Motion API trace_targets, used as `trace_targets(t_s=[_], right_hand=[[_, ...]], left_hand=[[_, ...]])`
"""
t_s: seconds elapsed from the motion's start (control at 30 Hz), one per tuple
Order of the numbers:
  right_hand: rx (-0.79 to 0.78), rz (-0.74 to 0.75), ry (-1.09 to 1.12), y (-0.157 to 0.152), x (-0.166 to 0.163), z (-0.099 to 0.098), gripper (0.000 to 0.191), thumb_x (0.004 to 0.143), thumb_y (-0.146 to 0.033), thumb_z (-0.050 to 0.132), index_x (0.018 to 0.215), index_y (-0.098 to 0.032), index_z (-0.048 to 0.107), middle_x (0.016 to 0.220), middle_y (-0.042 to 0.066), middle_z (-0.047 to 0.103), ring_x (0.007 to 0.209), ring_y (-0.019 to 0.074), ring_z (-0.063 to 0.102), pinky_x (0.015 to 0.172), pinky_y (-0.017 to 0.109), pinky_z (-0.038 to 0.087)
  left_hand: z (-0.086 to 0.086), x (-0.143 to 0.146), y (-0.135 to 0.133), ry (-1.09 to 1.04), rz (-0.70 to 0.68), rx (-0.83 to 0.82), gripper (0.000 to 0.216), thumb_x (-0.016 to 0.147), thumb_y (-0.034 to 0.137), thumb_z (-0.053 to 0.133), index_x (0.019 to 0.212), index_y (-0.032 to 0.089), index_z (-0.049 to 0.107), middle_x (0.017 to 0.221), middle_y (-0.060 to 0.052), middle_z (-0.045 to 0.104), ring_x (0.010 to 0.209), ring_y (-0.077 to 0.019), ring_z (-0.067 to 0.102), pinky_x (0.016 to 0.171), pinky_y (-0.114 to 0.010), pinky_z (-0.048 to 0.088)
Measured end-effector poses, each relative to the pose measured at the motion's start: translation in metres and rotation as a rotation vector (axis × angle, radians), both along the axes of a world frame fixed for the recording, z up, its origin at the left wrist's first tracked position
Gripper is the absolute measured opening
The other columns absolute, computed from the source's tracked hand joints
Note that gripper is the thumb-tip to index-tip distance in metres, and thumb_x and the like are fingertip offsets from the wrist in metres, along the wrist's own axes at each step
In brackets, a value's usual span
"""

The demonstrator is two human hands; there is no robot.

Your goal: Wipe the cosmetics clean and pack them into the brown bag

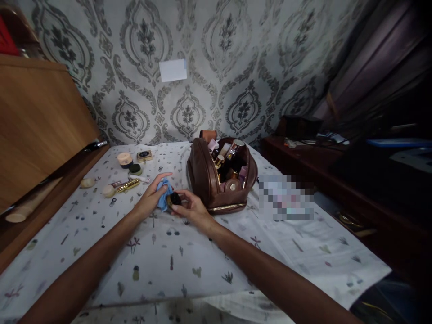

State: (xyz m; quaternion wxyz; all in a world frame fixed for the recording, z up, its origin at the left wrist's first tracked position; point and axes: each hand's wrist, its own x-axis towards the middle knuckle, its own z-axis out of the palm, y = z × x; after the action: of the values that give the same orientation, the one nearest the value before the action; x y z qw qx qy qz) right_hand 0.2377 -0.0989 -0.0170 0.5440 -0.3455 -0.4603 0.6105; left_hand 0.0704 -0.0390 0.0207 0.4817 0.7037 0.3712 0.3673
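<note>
My left hand [152, 194] holds a small blue cloth [164, 194] above the printed white sheet [175, 256]. Pressed against that cloth is a small dark round container [174, 199], gripped by the fingers of my right hand [189, 207]. Both hands meet just left of an open brown leather cosmetics bag [202, 177], which is stuffed with several upright tubes and bottles [227, 157].
Loose cosmetics lie at the back left of the sheet: a cream jar [123, 159], a dark round lid [135, 169], a square compact [145, 155], a gold tube [128, 185]. A wooden headboard [40, 121] rises on the left; a dark wooden table [337, 180] stands on the right.
</note>
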Motion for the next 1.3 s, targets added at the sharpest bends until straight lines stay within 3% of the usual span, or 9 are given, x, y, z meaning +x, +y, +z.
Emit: trace_targets(t_s=[0.13, 0.2, 0.33, 0.4, 0.67, 0.83, 1.13, 1.3], right_hand=[[0.012, -0.022, 0.014, 0.0, -0.001, 0.002, 0.059, 0.06, -0.044, 0.089, 0.106, -0.023, 0.059, 0.097, -0.001, 0.062, 0.066, 0.013, 0.07, 0.055, 0.023, 0.052], [0.02, -0.041, 0.028, 0.001, -0.001, 0.002, 0.058, 0.06, -0.045, 0.089, 0.104, -0.023, 0.058, 0.092, -0.002, 0.064, 0.065, 0.0131, 0.07, 0.052, 0.021, 0.05], [0.024, -0.091, 0.046, 0.001, -0.001, 0.005, 0.055, 0.062, -0.047, 0.087, 0.1, -0.021, 0.058, 0.084, -0.002, 0.065, 0.062, 0.0124, 0.067, 0.051, 0.022, 0.05], [0.019, -0.111, 0.05, 0.001, -0.001, 0.006, 0.054, 0.062, -0.049, 0.087, 0.098, -0.021, 0.058, 0.083, -0.002, 0.065, 0.063, 0.0119, 0.066, 0.052, 0.023, 0.05], [0.009, -0.079, -0.024, -0.001, 0.0, 0.007, 0.054, 0.066, -0.06, 0.08, 0.093, -0.019, 0.057, 0.074, -0.003, 0.065, 0.063, 0.0114, 0.063, 0.048, 0.02, 0.046], [0.04, -0.108, -0.063, -0.002, 0.0, 0.007, 0.05, 0.069, -0.058, 0.08, 0.093, -0.02, 0.058, 0.062, -0.008, 0.053, 0.047, 0.0058, 0.044, 0.039, 0.018, 0.037], [0.046, -0.143, 0.015, -0.004, -0.001, 0.013, 0.049, 0.061, -0.036, 0.086, 0.102, -0.024, 0.06, 0.087, -0.002, 0.062, 0.07, 0.012, 0.056, 0.046, 0.018, 0.042], [0.037, -0.178, 0.043, -0.004, -0.002, 0.013, 0.048, 0.062, -0.034, 0.085, 0.099, -0.024, 0.057, 0.09, -0.001, 0.061, 0.074, 0.0131, 0.057, 0.047, 0.018, 0.044]], left_hand=[[0.001, -0.001, 0.002, -0.008, -0.005, -0.017, 0.041, 0.088, 0.05, 0.056, 0.117, 0.02, 0.062, 0.087, -0.001, 0.063, 0.073, -0.0149, 0.057, 0.065, -0.024, 0.047], [0.004, -0.004, 0.002, -0.012, -0.069, -0.065, 0.043, 0.087, 0.054, 0.058, 0.109, 0.017, 0.063, 0.083, -0.001, 0.061, 0.071, -0.0147, 0.057, 0.064, -0.025, 0.047], [0.013, -0.011, 0.002, 0.016, -0.308, -0.166, 0.067, 0.074, 0.048, 0.077, 0.13, 0.02, 0.05, 0.098, -0.003, 0.064, 0.082, -0.0175, 0.062, 0.073, -0.027, 0.051], [0.016, -0.011, 0.0, 0.079, -0.348, -0.131, 0.079, 0.068, 0.04, 0.083, 0.135, 0.023, 0.045, 0.108, -0.003, 0.063, 0.09, -0.0182, 0.062, 0.078, -0.027, 0.05], [0.02, -0.001, -0.01, 0.26, -0.236, 0.11, 0.056, 0.073, 0.036, 0.075, 0.121, 0.018, 0.053, 0.1, -0.002, 0.062, 0.088, -0.0186, 0.057, 0.078, -0.027, 0.045], [0.023, -0.003, -0.009, 0.307, -0.258, 0.148, 0.052, 0.074, 0.036, 0.073, 0.12, 0.019, 0.055, 0.098, -0.001, 0.062, 0.089, -0.0191, 0.055, 0.079, -0.027, 0.043], [0.013, -0.001, -0.005, 0.172, -0.287, -0.055, 0.042, 0.069, 0.03, 0.071, 0.105, 0.018, 0.053, 0.087, 0.002, 0.057, 0.077, -0.0147, 0.052, 0.069, -0.024, 0.043], [0.005, -0.006, 0.001, 0.111, -0.301, -0.126, 0.054, 0.069, 0.036, 0.075, 0.113, 0.02, 0.047, 0.094, 0.001, 0.056, 0.08, -0.0153, 0.056, 0.071, -0.026, 0.046]])
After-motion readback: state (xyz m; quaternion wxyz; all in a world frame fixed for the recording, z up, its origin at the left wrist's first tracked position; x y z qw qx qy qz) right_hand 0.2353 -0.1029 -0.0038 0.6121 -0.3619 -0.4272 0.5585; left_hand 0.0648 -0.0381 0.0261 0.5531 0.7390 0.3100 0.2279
